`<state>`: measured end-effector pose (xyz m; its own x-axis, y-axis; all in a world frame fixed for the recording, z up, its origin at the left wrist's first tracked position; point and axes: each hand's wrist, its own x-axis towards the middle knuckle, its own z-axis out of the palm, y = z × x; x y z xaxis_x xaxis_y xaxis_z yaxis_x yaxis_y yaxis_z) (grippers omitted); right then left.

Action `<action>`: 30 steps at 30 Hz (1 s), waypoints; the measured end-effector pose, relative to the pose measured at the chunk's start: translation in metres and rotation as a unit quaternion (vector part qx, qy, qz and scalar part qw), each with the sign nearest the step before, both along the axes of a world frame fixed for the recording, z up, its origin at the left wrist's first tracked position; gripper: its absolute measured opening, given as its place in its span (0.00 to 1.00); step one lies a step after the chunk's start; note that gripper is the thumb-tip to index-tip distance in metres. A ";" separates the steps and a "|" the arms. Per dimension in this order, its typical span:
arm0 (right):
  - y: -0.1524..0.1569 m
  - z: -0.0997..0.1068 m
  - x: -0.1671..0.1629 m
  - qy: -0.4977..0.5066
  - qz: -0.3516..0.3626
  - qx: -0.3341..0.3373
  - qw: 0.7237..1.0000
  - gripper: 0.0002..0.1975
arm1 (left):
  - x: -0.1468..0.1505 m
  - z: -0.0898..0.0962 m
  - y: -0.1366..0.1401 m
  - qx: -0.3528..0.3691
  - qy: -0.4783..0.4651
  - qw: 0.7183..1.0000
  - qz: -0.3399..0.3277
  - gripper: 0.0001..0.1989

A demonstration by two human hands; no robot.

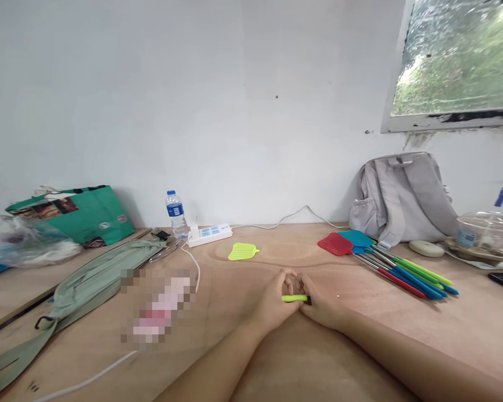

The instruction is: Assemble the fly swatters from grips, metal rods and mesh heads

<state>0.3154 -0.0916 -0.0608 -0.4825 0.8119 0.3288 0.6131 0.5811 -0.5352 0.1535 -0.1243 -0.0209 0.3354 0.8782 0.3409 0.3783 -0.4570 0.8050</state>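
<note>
Close together above the wooden table, my left hand (274, 301) and my right hand (318, 304) are both closed on a short lime-green fly swatter handle (293, 298), which lies level between them. My right fingers pinch its right end, where something dark shows. Beyond my hands a loose lime-green swatter head (242, 252) rests flat on the table. Off to the right is a pile of fly swatters, with a red head (336, 244), blue heads (357, 240), metal rods and red, blue and green handles (417, 277).
A grey backpack (402, 195) leans on the wall behind the pile. Along the back stand a power strip (209, 234) and a water bottle (176, 215). To the left are a grey-green strap bag (104, 273), a blurred-out pink item (161, 310) and a green bag (96, 215).
</note>
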 end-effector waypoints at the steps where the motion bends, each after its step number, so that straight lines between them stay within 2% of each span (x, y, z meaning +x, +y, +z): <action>1: -0.001 0.001 0.000 -0.008 0.002 -0.002 1.000 0.12 | 0.001 0.000 0.000 -0.001 -0.005 1.000 -0.003 0.21; 9: -0.003 0.001 -0.001 -0.029 0.005 0.001 1.000 0.17 | 0.004 -0.005 0.002 0.015 -0.019 0.999 -0.036 0.18; 15: -0.005 0.006 -0.004 -0.031 0.024 0.026 0.999 0.11 | -0.005 -0.002 0.006 0.039 0.022 0.999 -0.028 0.17; 20: -0.011 0.014 -0.009 -0.024 -0.021 0.033 0.999 0.09 | -0.023 0.005 0.012 0.087 0.055 0.994 0.030 0.15; 24: -0.010 0.020 -0.005 -0.036 -0.037 0.040 0.998 0.09 | -0.048 0.000 0.033 0.120 0.065 0.984 0.113 0.13; 26: -0.007 0.021 -0.001 -0.032 -0.042 0.044 0.998 0.09 | -0.065 -0.004 0.046 0.088 0.129 0.977 0.148 0.13; 30: -0.001 0.018 0.004 0.004 -0.050 0.047 0.998 0.09 | -0.095 -0.010 0.064 0.044 0.274 0.933 0.229 0.23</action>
